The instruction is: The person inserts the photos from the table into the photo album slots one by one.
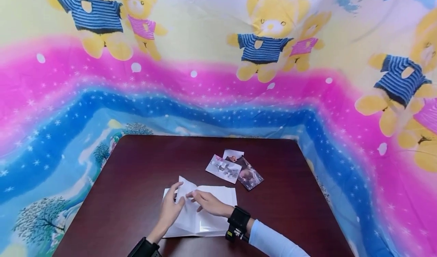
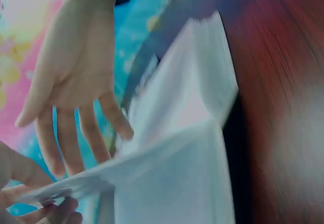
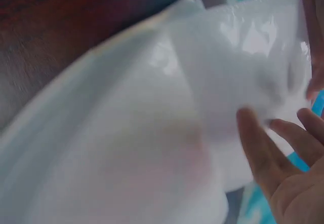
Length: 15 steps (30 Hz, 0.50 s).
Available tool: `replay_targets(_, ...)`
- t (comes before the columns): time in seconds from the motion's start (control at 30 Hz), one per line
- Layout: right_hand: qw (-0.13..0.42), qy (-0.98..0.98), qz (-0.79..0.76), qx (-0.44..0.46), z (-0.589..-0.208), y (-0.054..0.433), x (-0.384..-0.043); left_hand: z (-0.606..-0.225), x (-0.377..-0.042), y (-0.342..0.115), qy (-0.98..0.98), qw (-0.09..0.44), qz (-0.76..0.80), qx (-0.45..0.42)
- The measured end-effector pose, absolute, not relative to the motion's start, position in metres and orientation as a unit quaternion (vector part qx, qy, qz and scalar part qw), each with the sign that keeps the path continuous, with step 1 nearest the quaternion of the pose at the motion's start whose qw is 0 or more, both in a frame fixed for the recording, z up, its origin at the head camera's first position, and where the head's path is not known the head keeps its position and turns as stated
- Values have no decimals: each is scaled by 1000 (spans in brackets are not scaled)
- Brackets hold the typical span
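Observation:
An open album (image 1: 218,219) with whitish, translucent pages lies near the table's front. One sleeve-like page (image 1: 185,185) stands raised on the left side, bending away from the spine. My left hand (image 1: 172,206) pinches that page's outer edge between thumb and fingers, as the left wrist view shows at lower left. Over the middle of the album is my right hand (image 1: 209,203), its fingers spread and pointing at the page. In the right wrist view the right fingertips (image 3: 246,113) come right up to the glossy page surface (image 3: 243,57), holding nothing.
Behind the album, to the right, several printed photos (image 1: 223,168) lie overlapping on the dark reddish table (image 1: 143,158). A cloth (image 1: 191,86) printed with bears hangs around the table's back and sides. Black straps (image 1: 239,219) with cameras wrap both wrists.

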State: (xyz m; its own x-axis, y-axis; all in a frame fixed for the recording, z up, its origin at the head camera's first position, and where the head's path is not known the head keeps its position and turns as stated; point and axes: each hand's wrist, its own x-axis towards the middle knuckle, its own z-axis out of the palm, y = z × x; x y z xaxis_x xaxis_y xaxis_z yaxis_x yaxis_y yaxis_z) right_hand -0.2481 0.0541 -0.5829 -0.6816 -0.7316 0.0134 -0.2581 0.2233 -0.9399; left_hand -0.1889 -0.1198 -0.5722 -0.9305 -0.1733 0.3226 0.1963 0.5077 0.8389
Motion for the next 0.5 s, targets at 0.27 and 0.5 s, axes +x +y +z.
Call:
replay_targets(0.27, 160, 791, -421, -414, -601, 56, -244, -611, -186, -136, -878, 230, -419, 16)
replay_targets(0.5, 117, 820, -432, -356, -603, 85, -259, -633, -185, -136, -910, 258, -325, -22)
